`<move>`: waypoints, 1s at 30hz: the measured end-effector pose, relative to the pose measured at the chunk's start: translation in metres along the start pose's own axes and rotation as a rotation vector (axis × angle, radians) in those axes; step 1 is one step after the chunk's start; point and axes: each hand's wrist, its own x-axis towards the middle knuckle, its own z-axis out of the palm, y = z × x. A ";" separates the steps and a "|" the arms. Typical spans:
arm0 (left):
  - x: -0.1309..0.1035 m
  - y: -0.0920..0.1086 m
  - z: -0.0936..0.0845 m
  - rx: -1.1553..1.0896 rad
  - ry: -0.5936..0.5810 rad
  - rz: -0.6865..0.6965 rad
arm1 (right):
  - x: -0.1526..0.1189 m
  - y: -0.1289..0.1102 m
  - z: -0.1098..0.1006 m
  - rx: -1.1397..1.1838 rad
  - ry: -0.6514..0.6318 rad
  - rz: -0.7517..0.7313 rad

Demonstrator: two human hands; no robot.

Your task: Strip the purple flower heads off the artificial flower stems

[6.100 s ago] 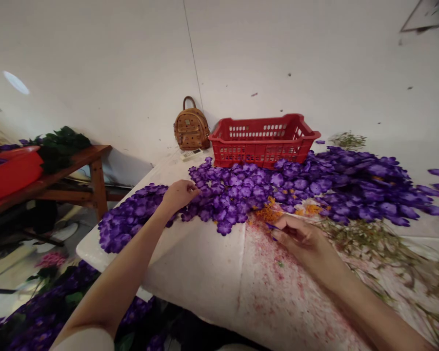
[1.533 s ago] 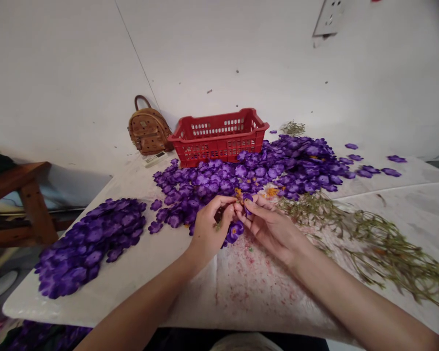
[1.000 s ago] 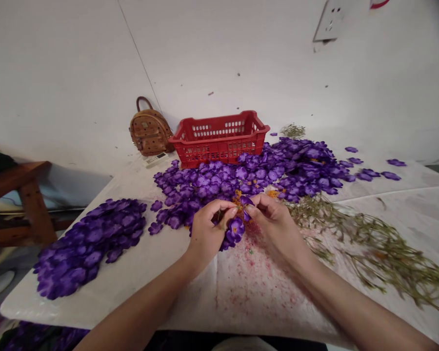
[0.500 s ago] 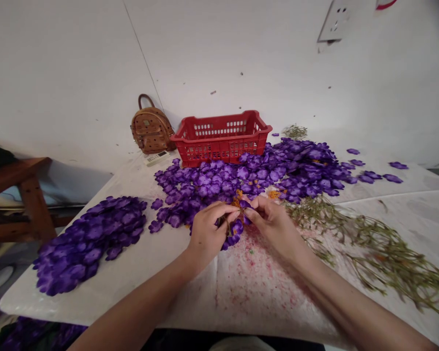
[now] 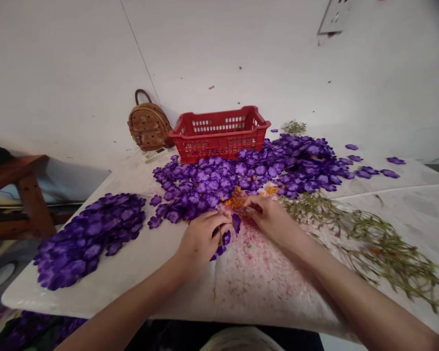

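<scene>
Head view: your left hand [image 5: 205,235] grasps the purple flower sprig [image 5: 226,238], inside the table's [image 5: 149,243] near edge.
Right hand [image 5: 269,217]: beside orange stamens [image 5: 235,200]; its grip cannot be told.
Sprig risk: loose left pinch may drop it.

tabletop [image 5: 142,248] lies free between petal piles [image 5: 91,236]; the backpack [image 5: 149,127] blocks beyond

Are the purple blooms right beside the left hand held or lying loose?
Held, it seems: a thin green stem shows in the left hand, with the purple blooms poking out beside it.
</scene>
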 end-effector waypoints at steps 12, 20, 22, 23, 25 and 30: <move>-0.018 0.004 -0.028 -0.090 -0.315 0.083 | 0.001 0.007 0.007 -0.542 -0.042 -0.113; -0.011 0.003 -0.056 -0.110 -0.325 0.032 | 0.003 0.007 0.016 -0.458 -0.058 -0.268; -0.003 -0.003 -0.056 -0.134 -0.237 -0.032 | 0.004 0.005 0.015 -0.346 -0.033 -0.236; 0.003 -0.007 -0.053 -0.150 -0.165 -0.078 | 0.005 0.004 0.014 -0.261 -0.010 -0.202; 0.016 -0.014 -0.043 -0.196 -0.020 -0.159 | 0.006 0.002 0.011 -0.022 0.034 -0.107; 0.043 -0.012 -0.012 -0.361 0.070 -0.171 | 0.008 -0.007 0.007 0.572 0.065 0.119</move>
